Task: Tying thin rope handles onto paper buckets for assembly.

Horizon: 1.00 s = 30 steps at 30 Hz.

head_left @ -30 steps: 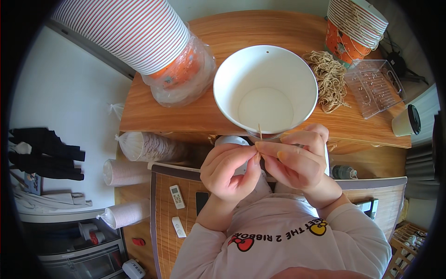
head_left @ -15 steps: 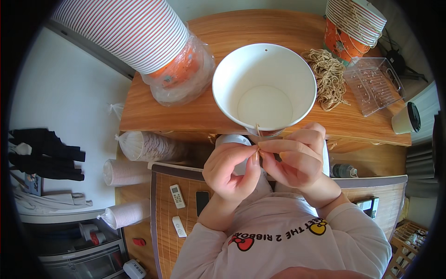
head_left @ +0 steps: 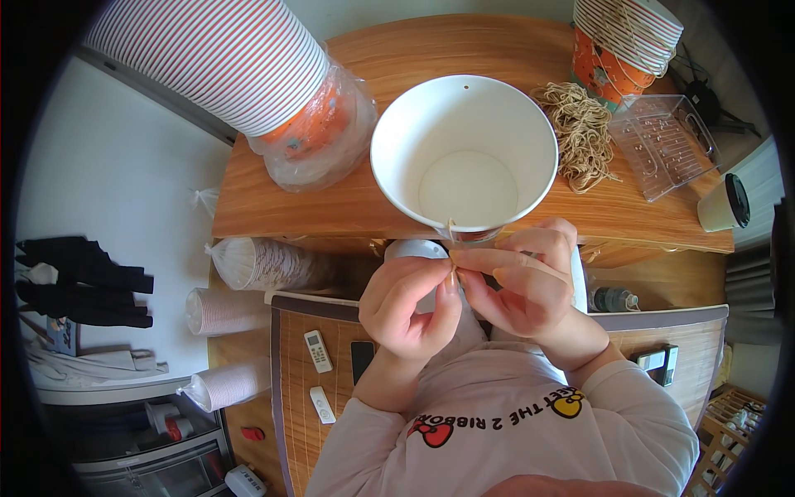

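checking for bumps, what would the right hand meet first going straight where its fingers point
The right hand points left, so it would probably meet the left hand first, close by the thin beige cord; depth is unclear.

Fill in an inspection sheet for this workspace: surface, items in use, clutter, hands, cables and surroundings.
Surface: wooden desk, curved far edge.
Items in use: open white-lined bucket at the desk's near edge; twine strand at its near rim, threaded or not cannot be told; tangled twine pile right of the bucket.
Clutter: bucket stack in plastic at left; bucket stack with twine handles, clear tray and lidded cup at right.
Hands: left hand and right hand meet in a pinch on the strand.
Cables: dark cord-like lines behind the tray; kind unclear.
Surroundings: mat with two white remotes and a dark phone-like slab; wrapped stacks beside it; dark clothes far left.
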Tool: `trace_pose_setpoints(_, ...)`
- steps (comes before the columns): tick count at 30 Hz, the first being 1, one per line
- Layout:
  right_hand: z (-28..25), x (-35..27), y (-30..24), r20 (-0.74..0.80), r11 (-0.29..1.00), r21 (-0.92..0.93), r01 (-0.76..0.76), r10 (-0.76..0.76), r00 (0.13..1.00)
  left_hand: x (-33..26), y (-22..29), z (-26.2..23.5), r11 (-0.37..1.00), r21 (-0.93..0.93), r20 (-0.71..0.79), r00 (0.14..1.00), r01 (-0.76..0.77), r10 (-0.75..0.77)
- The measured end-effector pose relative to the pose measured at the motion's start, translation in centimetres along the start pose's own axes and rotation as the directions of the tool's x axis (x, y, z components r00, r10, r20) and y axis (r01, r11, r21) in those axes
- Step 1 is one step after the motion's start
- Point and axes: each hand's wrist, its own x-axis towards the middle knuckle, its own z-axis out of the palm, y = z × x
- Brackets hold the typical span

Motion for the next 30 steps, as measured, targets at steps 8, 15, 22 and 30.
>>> trace_pose_setpoints(8, -0.2, 0.0, 0.2, -0.018, 0.999, 0.031, 0.038, -0.038, 0.999, 0.1, 0.2, 0.0, 0.988, 0.127, 0.032, 0.996, -0.092, 0.089)
trace_pose_setpoints(15, 0.5, -0.8, 0.5, -0.139, 0.986, 0.161, -0.03, 0.053, 0.989, 0.2, 0.5, 0.4, 0.987, 0.147, 0.04, 0.998, -0.063, 0.058)
trace_pose_setpoints(22, 0.3, -1.7, 0.9, -0.069, 0.931, 0.337, -0.141, 0.174, 0.982, -0.2, 0.6, 0.7, 0.996, 0.092, 0.03, 0.999, 0.018, -0.021)
trace_pose_setpoints(30, 0.2, -1.7, 1.0, -0.064, 0.915, 0.377, -0.147, 0.184, 0.981, 0.1, 0.7, 0.8, 0.986, 0.15, 0.043, 0.997, -0.066, 0.06)
